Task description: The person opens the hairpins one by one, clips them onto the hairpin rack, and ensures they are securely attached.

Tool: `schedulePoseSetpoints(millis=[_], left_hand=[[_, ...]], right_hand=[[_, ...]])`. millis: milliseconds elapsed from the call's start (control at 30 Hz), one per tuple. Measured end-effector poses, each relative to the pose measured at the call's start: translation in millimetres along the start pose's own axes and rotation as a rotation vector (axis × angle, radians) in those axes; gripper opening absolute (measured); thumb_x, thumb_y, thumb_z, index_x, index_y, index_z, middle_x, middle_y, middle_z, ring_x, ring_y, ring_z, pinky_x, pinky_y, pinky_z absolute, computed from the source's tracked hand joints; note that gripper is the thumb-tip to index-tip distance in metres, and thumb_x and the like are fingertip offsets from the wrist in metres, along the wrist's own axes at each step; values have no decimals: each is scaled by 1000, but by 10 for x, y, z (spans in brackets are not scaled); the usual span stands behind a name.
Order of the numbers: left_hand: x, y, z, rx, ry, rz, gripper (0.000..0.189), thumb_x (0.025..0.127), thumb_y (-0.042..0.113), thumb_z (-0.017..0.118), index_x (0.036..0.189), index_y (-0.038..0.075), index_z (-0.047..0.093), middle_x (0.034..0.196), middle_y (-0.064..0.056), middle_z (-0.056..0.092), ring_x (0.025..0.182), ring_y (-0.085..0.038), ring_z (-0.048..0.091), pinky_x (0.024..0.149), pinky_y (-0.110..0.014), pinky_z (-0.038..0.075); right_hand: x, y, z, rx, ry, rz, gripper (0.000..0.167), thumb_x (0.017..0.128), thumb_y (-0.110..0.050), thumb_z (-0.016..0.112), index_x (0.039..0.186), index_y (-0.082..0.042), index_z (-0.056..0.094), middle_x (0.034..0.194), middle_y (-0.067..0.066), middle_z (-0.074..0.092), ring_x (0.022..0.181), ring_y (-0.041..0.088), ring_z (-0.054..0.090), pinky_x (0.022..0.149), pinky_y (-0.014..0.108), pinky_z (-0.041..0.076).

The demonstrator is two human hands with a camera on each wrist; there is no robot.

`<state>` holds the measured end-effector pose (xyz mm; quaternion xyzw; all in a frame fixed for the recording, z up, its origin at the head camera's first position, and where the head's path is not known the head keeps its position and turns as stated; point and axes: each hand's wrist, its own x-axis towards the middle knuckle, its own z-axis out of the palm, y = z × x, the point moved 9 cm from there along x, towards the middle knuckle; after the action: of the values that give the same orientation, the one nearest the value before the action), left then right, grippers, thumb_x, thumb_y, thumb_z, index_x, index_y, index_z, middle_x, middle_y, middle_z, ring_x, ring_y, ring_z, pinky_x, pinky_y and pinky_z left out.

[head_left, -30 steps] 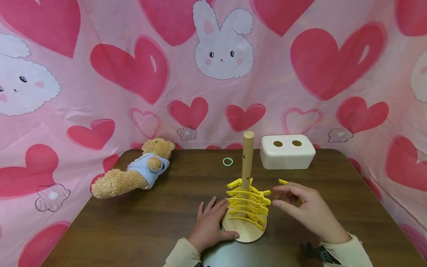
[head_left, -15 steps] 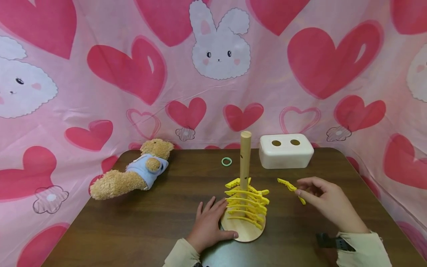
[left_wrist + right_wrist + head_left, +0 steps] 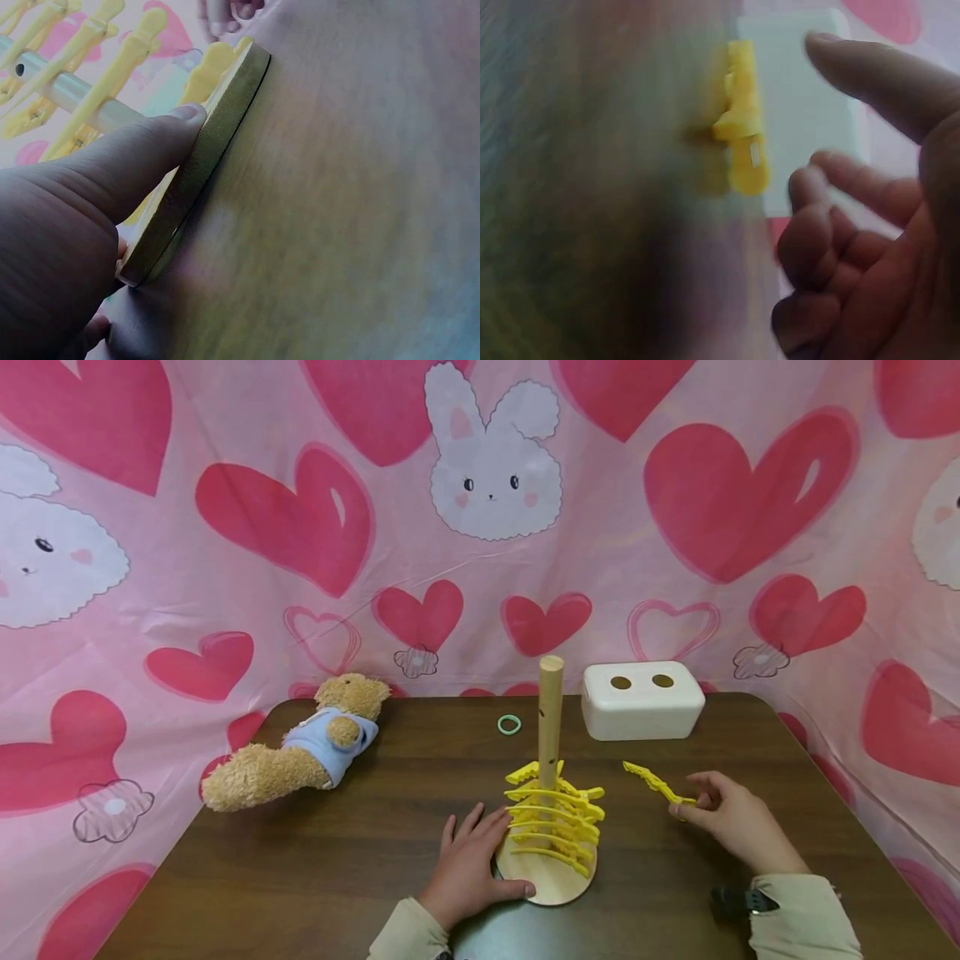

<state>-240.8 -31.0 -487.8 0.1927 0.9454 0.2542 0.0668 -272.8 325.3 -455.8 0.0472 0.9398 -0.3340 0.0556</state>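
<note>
A wooden post point(image 3: 551, 718) stands upright on a round wooden base point(image 3: 551, 887). Several yellow hair clips point(image 3: 555, 814) are stacked around its lower half. My left hand point(image 3: 468, 870) rests at the base's left side with fingers spread, and its thumb point(image 3: 150, 150) presses on the base near the rim. A single yellow hair clip point(image 3: 652, 781) lies on the table right of the stand. Close by its near end is my right hand point(image 3: 738, 818), thumb and fingers bent. The right wrist view shows this clip point(image 3: 742, 120) apart from the thumb point(image 3: 877, 75) and fingers.
A white box point(image 3: 643, 706) with two round holes on top stands at the back right. A small green ring point(image 3: 509, 724) lies at the back middle. A teddy bear point(image 3: 322, 743) in a blue top lies at the back left. Behind the table hangs a pink printed cloth point(image 3: 480, 560).
My right hand has moved right, away from the stand. The loose clip, mostly hidden by that hand at first, now shows and has turned slightly. The left hand has stayed put.
</note>
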Motion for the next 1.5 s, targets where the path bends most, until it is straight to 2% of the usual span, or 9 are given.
schedulePoseSetpoints(millis=[67, 167, 333, 433, 567, 767, 900, 1200, 1500], left_hand=[[0, 1, 0, 1, -2, 0, 101, 72, 74, 74, 151, 17, 47, 156, 0, 43, 149, -35, 27, 114, -70, 9], [2, 0, 1, -5, -7, 1, 101, 73, 75, 73, 152, 18, 47, 156, 0, 43, 149, -35, 26, 113, -70, 8], [-1, 7, -6, -18, -11, 3, 101, 73, 74, 73, 152, 18, 47, 156, 1, 43, 149, -34, 25, 113, -70, 8], [-4, 9, -7, -24, -12, 1, 100, 73, 74, 73, 152, 17, 47, 156, 0, 43, 149, -35, 25, 113, -70, 8], [-10, 8, -4, -27, -12, -3, 100, 73, 74, 73, 152, 17, 47, 156, 0, 44, 149, -35, 25, 113, -71, 8], [-11, 12, -6, -25, -6, 0, 100, 73, 74, 73, 152, 18, 47, 156, 0, 44, 149, -35, 26, 113, -70, 8], [-7, 13, -4, -17, -7, 0, 100, 73, 74, 73, 152, 18, 47, 156, 1, 43, 149, -34, 25, 113, -70, 8], [-6, 9, -9, -21, -10, 0, 100, 73, 74, 73, 152, 17, 47, 156, 0, 43, 149, -35, 25, 113, -70, 8], [2, -7, -1, -26, -7, 0, 100, 73, 74, 73, 152, 17, 47, 156, 1, 43, 149, -34, 25, 114, -70, 7]], right_hand=[[26, 77, 41, -13, -35, 45, 93, 79, -62, 77, 135, 7, 48, 98, 13, 58, 87, 27, 54, 70, 37, 46], [42, 139, 97, -16, -66, 79, 98, 77, -63, 78, 133, 10, 47, 94, 12, 56, 84, 26, 53, 67, 35, 43], [42, 164, 130, -8, -70, 82, 75, 83, -48, 80, 123, 10, 55, 90, 12, 58, 80, 25, 53, 65, 36, 43], [39, 162, 96, -6, -30, 72, 64, 88, -40, 77, 123, 9, 57, 101, 22, 62, 87, 32, 57, 73, 46, 50], [39, 143, 37, 20, 50, 47, 61, 94, -37, 69, 131, 9, 55, 119, 31, 60, 99, 38, 59, 83, 55, 50], [-3, 6, -10, 85, 173, -56, 59, 98, -41, 65, 133, 5, 58, 109, 21, 65, 90, 28, 57, 71, 32, 48], [-66, -143, -53, 137, 242, -124, 54, 99, -42, 63, 132, 1, 61, 103, 14, 65, 87, 24, 53, 64, 24, 45], [-243, -498, -200, 236, 340, -276, 35, 96, -26, 71, 123, -4, 68, 92, 5, 70, 74, 10, 57, 60, 21, 48], [-484, -844, -325, 271, 389, -361, 26, 92, -17, 76, 115, -8, 70, 83, 0, 65, 72, 11, 54, 55, 22, 44]])
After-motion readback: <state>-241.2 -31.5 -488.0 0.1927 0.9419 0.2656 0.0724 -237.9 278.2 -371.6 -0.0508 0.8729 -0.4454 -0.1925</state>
